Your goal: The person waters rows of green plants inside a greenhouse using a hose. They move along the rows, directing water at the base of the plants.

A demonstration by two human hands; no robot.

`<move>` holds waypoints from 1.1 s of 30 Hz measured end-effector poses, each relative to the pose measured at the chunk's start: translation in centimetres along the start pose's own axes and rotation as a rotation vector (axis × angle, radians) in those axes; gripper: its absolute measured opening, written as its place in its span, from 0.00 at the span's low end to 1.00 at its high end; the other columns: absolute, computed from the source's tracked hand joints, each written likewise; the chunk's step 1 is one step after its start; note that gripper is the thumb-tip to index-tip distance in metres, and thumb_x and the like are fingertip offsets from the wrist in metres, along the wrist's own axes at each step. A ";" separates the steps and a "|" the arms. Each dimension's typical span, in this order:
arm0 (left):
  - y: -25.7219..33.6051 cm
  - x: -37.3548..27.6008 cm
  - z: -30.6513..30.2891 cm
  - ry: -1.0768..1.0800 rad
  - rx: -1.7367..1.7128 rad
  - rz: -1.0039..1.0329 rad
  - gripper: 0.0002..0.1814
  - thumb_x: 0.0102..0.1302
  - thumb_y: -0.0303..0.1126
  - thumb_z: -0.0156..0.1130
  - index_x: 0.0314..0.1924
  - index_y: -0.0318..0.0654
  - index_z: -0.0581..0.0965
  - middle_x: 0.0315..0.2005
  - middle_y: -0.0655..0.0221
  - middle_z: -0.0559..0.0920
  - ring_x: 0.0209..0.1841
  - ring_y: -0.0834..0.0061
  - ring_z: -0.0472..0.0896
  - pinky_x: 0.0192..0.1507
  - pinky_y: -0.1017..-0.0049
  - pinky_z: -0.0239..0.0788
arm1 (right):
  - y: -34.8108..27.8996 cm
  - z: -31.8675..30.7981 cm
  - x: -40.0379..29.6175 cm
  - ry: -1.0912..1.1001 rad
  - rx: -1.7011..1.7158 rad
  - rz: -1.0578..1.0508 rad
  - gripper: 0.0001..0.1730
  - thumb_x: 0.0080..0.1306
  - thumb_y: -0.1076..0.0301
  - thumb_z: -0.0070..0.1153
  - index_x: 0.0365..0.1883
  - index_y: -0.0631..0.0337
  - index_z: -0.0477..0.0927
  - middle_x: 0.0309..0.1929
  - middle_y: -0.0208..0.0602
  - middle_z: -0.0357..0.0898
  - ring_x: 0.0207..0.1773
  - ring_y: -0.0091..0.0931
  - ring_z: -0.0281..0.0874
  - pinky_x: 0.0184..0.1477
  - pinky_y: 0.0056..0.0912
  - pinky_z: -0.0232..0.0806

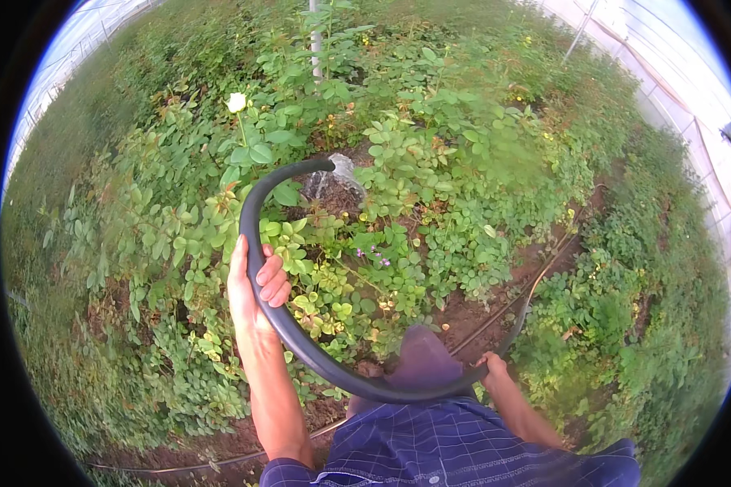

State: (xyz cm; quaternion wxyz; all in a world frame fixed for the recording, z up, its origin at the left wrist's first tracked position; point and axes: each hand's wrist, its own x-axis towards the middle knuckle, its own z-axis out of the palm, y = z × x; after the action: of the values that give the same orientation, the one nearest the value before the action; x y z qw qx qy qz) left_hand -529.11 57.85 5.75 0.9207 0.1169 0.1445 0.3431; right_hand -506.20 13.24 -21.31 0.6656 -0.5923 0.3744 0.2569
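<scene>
A thick black rubber hose curves in front of my body. My left hand is closed around its upper stretch, fingers wrapped over it. My right hand grips the hose lower down, at the right of my waist. From the hose's open end, water pours onto a mound of dark soil among rose bushes. A single white rose stands on its stem to the left of the hose end. Small purple flowers show in the foliage below the water.
Dense rose bushes surround me. A bare soil path with a thin pipe runs up to the right, and another thin pipe lies at lower left. A metal post stands ahead. Greenhouse sheeting rises at the right.
</scene>
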 end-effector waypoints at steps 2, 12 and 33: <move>-0.2 1.6 0.0 -0.041 0.004 -0.030 0.22 0.74 0.47 0.44 0.34 0.34 0.71 0.12 0.76 0.63 0.08 0.83 0.58 0.07 0.81 0.52 | 0.4 -0.7 0.2 -0.001 0.018 -0.009 0.07 0.58 0.79 0.48 0.20 0.67 0.67 0.17 0.39 0.66 0.18 0.30 0.66 0.21 0.33 0.66; -1.6 8.9 1.8 -0.056 0.005 -0.141 0.22 0.74 0.47 0.45 0.35 0.32 0.69 0.13 0.75 0.63 0.09 0.83 0.59 0.08 0.81 0.55 | -0.1 3.2 -2.0 0.004 0.116 0.035 0.06 0.59 0.78 0.46 0.22 0.67 0.68 0.18 0.39 0.66 0.20 0.31 0.68 0.23 0.35 0.67; -5.5 17.5 5.7 0.046 0.220 -0.145 0.20 0.71 0.47 0.51 0.32 0.36 0.70 0.13 0.77 0.64 0.10 0.84 0.60 0.10 0.82 0.53 | -1.2 4.7 5.2 -0.058 0.132 0.236 0.03 0.57 0.79 0.48 0.24 0.66 0.68 0.19 0.40 0.69 0.22 0.32 0.70 0.26 0.34 0.69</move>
State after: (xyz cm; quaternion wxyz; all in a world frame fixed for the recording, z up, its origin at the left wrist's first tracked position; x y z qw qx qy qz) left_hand -511.16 64.79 6.06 0.9212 0.1986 0.2102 0.2602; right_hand -501.25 17.08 -24.69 0.6788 -0.4915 0.4380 0.3253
